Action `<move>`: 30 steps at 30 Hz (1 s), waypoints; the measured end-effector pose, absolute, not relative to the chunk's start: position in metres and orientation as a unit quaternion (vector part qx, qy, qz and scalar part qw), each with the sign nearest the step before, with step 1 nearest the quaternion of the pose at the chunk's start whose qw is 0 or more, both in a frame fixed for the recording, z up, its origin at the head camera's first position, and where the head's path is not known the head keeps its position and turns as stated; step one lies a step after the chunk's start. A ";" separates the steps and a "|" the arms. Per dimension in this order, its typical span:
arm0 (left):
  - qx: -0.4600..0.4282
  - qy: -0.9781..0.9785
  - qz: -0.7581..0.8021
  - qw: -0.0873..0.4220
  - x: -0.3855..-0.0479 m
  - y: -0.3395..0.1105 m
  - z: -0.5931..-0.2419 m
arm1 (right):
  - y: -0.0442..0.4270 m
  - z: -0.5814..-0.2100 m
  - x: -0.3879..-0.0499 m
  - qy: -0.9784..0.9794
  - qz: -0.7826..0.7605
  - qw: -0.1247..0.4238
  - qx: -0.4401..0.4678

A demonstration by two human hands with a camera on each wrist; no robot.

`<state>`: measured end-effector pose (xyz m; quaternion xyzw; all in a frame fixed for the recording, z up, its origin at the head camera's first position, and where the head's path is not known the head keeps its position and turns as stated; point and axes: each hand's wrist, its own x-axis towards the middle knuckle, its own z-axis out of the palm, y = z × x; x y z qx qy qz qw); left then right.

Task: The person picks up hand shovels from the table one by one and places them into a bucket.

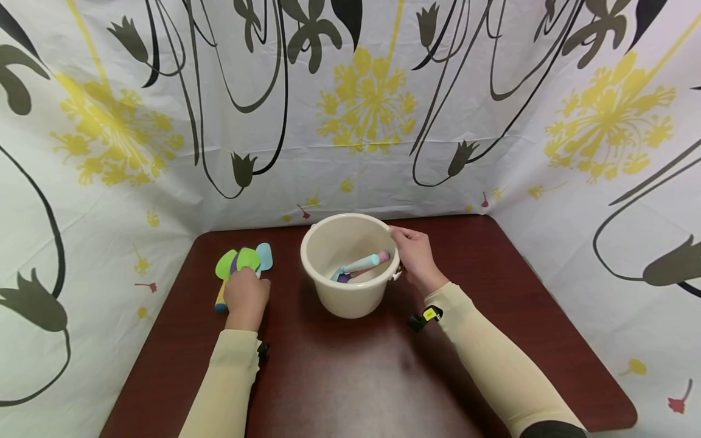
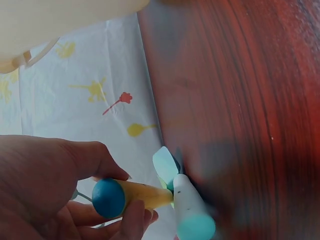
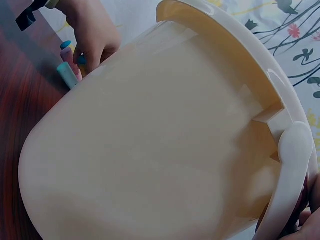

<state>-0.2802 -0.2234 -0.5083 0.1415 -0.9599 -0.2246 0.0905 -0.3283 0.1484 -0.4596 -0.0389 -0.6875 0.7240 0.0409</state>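
Yellow handle [image 2: 145, 194], blue-ended: left of the bucket [image 1: 350, 304], pinched between thumb and fingers of the left hand [image 1: 246, 298]. Right hand [image 1: 415, 257] grips the bucket's rim. Step in hand seems to be taking hold while steadying the bucket; next move likely calls for drawing clear of the teal-ended handle [image 2: 192, 212] alongside. Yellow handle's far end hidden; which of the green heads [image 1: 249, 258] joins it, if either, unclear. Tools [image 1: 361, 263] inside overlap. Right wrist view cuts off the right hand.

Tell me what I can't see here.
Head view: grip of the left hand, hidden by its back.
Left wrist view: most of the bucket, cut off by the top edge.
Right wrist view: bucket's contents, behind its wall; most of the right hand, cut off by the right edge.
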 end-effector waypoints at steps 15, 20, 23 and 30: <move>0.121 -0.957 -0.206 0.164 -0.276 -0.232 -0.502 | 0.149 -0.459 -0.328 -0.688 0.724 0.037 -0.037; 0.124 -0.948 -0.227 0.186 -0.273 -0.235 -0.500 | 0.150 -0.459 -0.327 -0.687 0.724 0.035 -0.038; 0.128 -0.942 -0.234 0.203 -0.272 -0.237 -0.500 | 0.150 -0.459 -0.327 -0.687 0.725 0.034 -0.037; 0.137 -0.927 -0.251 0.241 -0.269 -0.242 -0.498 | 0.150 -0.460 -0.327 -0.685 0.727 0.034 -0.039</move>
